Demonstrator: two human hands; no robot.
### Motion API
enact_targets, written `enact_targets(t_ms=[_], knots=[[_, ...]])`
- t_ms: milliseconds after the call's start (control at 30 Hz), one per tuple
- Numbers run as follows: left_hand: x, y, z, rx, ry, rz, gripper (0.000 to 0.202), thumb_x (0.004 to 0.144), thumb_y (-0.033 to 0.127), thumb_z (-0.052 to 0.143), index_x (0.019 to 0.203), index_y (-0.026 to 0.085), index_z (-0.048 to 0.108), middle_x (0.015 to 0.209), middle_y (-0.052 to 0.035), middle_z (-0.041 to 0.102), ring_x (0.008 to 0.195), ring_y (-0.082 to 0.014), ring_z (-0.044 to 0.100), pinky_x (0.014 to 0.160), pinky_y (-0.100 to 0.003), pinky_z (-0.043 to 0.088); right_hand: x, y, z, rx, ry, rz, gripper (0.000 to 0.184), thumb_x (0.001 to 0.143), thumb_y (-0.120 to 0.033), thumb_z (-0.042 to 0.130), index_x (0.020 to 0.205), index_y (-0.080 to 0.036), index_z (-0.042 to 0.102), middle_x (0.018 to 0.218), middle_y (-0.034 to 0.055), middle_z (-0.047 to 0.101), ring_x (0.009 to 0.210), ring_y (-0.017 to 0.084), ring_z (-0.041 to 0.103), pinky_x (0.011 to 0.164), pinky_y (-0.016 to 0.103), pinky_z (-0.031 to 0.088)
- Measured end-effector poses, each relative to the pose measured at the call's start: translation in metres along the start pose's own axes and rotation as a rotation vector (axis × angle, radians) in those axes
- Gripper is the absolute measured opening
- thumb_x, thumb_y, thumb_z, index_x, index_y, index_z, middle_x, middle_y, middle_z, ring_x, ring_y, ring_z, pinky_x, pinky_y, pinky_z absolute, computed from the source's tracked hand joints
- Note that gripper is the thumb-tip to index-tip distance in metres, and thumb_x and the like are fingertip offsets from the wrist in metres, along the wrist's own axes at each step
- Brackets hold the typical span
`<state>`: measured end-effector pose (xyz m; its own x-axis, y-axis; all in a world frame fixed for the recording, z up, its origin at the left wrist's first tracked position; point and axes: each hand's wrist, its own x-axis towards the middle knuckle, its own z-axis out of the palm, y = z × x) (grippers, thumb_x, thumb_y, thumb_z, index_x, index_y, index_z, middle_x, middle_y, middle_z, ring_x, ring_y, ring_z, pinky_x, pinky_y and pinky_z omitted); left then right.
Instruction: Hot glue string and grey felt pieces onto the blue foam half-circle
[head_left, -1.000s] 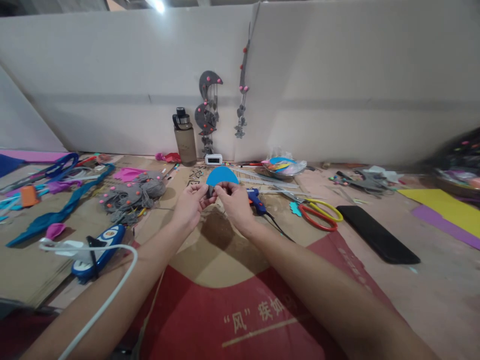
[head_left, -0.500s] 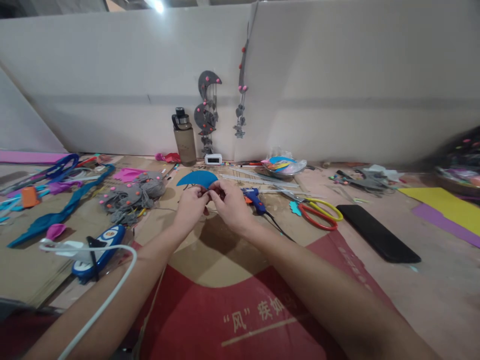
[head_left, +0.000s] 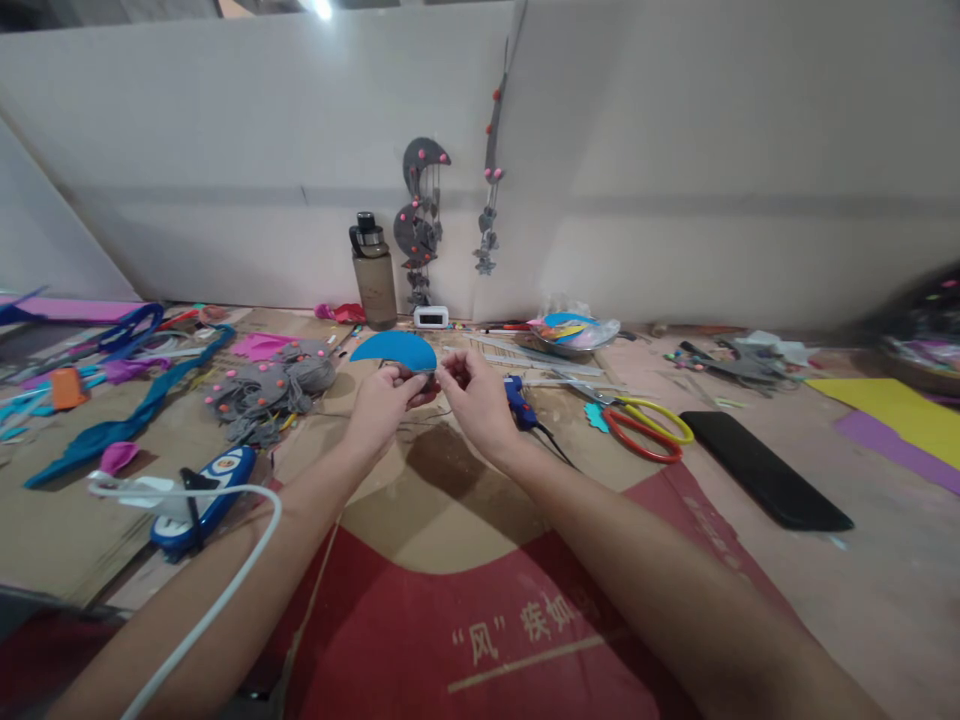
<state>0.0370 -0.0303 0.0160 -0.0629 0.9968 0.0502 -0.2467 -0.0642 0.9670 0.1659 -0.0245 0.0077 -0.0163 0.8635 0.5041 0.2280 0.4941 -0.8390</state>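
Observation:
Over the cardboard, a blue crescent-shaped piece (head_left: 396,348), like felt or foam, is pinched along its lower edge by my left hand (head_left: 381,402). My right hand (head_left: 475,400) is closed in a pinch at the right tip of that piece, close to my left fingertips. What lies between the right fingers is too small to make out. A thin cord trails on the cardboard under the hands. Just right of my right hand lies a blue glue gun (head_left: 519,402), partly covered by it.
Scissors with red and yellow handles (head_left: 645,428) and a black phone (head_left: 765,468) lie at right. Grey felt pieces with cords (head_left: 262,390) are piled at left. A bottle (head_left: 373,275) stands by the back wall. A white cable (head_left: 247,570) crosses my left forearm.
My right hand has drawn slightly right, opening a small gap between the hands. The blue piece has tilted a little and shows more of its face. The view has shifted slightly.

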Motion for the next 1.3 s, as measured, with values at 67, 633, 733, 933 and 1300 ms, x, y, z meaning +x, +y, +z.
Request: enact_targets(t_ms=[67,633,733,933,1300], knots=[[-0.001,0.000,0.001,-0.006,-0.005,-0.004,0.017,0.064,0.016,0.070,0.065,0.014,0.052,0.068,-0.0026,0.066,0.066,-0.0143,0.066,0.076,-0.034,0.055,0.001,0.002,0.000,0.029,0.028,0.018,0.011,0.079,-0.030,0.052,0.084,-0.020,0.051,0.078,0.0005,0.058,0.067,0.013,0.053,0.064,0.027,0.043],[-0.006,0.004,0.003,-0.082,0.025,0.052,0.019,0.064,0.021,0.070,0.066,0.014,0.053,0.067,-0.0002,0.061,0.069,-0.0138,0.065,0.073,-0.032,0.056,0.006,0.008,0.001,0.118,-0.016,0.150,0.015,0.075,-0.031,0.052,0.073,-0.018,0.059,0.069,-0.0009,0.058,0.065,0.013,0.050,0.068,0.027,0.041],[-0.006,0.006,0.002,-0.103,0.033,0.050,0.018,0.063,0.021,0.069,0.066,0.014,0.053,0.066,0.0004,0.061,0.068,-0.0131,0.064,0.073,-0.031,0.056,0.006,0.005,0.002,0.163,-0.047,0.167,0.016,0.075,-0.032,0.052,0.071,-0.018,0.057,0.065,-0.0025,0.053,0.061,0.011,0.046,0.063,0.025,0.037],[-0.004,0.012,-0.002,-0.116,0.008,0.017,0.017,0.061,0.020,0.068,0.064,0.014,0.052,0.067,-0.0012,0.062,0.068,-0.0155,0.066,0.068,-0.030,0.055,0.006,0.003,0.001,0.249,-0.119,0.141,0.019,0.078,-0.035,0.050,0.071,-0.018,0.054,0.065,-0.0031,0.052,0.060,0.010,0.044,0.063,0.025,0.037],[-0.005,0.012,0.001,-0.073,0.069,0.028,0.015,0.063,0.021,0.067,0.062,0.013,0.054,0.069,-0.0043,0.065,0.066,-0.0170,0.067,0.071,-0.034,0.056,0.003,0.002,-0.002,0.024,-0.006,-0.023,0.014,0.082,-0.031,0.052,0.083,-0.019,0.057,0.078,0.0012,0.062,0.071,0.013,0.055,0.069,0.027,0.042]])
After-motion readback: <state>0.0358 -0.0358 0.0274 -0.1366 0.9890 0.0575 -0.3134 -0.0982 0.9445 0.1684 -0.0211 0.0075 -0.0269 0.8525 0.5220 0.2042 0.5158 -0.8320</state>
